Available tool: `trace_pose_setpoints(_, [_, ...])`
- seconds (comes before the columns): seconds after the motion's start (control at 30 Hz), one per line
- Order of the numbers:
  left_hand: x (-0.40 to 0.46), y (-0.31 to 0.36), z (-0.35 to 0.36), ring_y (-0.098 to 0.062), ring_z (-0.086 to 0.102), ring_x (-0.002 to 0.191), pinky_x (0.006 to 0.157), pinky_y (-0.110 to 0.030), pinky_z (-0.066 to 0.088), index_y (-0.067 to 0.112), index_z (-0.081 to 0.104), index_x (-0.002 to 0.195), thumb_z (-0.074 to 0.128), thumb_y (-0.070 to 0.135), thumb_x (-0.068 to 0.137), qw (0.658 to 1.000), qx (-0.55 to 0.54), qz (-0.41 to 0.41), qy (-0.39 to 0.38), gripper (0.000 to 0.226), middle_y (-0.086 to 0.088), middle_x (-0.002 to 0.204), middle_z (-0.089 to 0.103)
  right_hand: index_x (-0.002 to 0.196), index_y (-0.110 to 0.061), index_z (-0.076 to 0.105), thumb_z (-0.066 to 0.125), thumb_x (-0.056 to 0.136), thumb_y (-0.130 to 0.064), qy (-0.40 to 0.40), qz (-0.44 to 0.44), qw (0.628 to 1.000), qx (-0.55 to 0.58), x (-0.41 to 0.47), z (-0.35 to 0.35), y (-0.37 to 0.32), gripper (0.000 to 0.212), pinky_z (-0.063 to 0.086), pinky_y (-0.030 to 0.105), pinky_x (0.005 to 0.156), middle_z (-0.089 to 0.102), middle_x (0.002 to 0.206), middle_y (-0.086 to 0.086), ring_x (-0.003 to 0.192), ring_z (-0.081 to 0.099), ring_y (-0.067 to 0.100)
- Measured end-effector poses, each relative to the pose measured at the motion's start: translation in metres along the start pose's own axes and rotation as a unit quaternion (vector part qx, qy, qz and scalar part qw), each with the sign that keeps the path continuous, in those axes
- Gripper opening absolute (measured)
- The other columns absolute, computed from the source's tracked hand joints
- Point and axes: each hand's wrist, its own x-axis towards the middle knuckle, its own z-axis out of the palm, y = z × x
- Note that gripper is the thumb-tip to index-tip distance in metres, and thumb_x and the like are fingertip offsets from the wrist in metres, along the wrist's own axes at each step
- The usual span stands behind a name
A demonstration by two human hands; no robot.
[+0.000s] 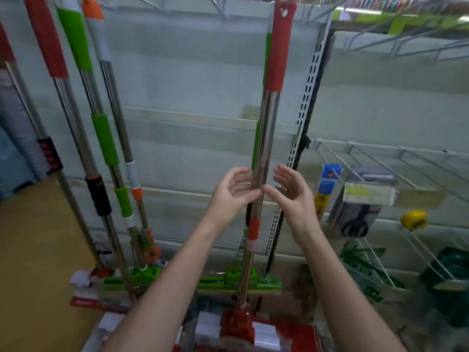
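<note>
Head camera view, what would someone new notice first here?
The tall red-grip mop stands upright in the middle, its shiny pole flanked by the left hand and right hand, fingers loosely curved, not closed round it. At the left, other mops with green, red and orange grips lean against the pale back panel.

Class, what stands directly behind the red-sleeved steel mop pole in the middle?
A green-sleeved pole, seen only as slivers left of the red-sleeved pole; the rest is covered.
</note>
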Motion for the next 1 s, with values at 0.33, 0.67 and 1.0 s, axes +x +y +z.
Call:
trace_pose_setpoints(0.33, [0.018, -0.028, 0.024, -0.02, 0.068, 0.104, 0.099, -0.037, 0.054, 0.023, 0.066, 0.103, 0.075, 0.015, 0.089, 0.996, 0.061, -0.061, 0.017, 0.018, -0.001, 0.103, 0.072, 0.125, -0.017, 0.065, 0.057, 0.103, -0.027, -0.046, -0.025, 0.999, 0.003, 0.046, 0.005, -0.006, 0.025, 0.058, 0.039, 0.097, 0.073, 0.111, 0.002, 0.107, 0.07, 0.017])
trace_pose_setpoints(0.67, [0.007, -0.026, 0.032, -0.017, 0.07, 0.101, 0.09, -0.03, 0.057, 0.014, 0.063, 0.113, 0.058, 0.018, 0.101, 0.987, 0.098, -0.124, -0.039, 0.014, -0.009, 0.109, 0.074, 0.115, -0.001, 0.061, 0.047, 0.106, -0.016, -0.07, -0.01, 0.997, 0.027, 0.043, 0.02, -0.002, 0.023, 0.06, 0.034, 0.093, 0.074, 0.109, 0.015, 0.102, 0.073, 0.024])
trace_pose_setpoints(1.0, [0.0, -0.028, 0.035, -0.025, 0.072, 0.097, 0.079, -0.025, 0.058, 0.004, 0.061, 0.116, 0.055, 0.016, 0.102, 0.984, 0.114, -0.129, -0.041, 0.02, -0.018, 0.105, 0.073, 0.112, 0.003, 0.059, 0.046, 0.107, -0.018, -0.044, -0.009, 0.997, 0.06, 0.035, 0.029, -0.008, 0.026, 0.059, 0.027, 0.083, 0.067, 0.093, 0.009, 0.087, 0.068, 0.012])
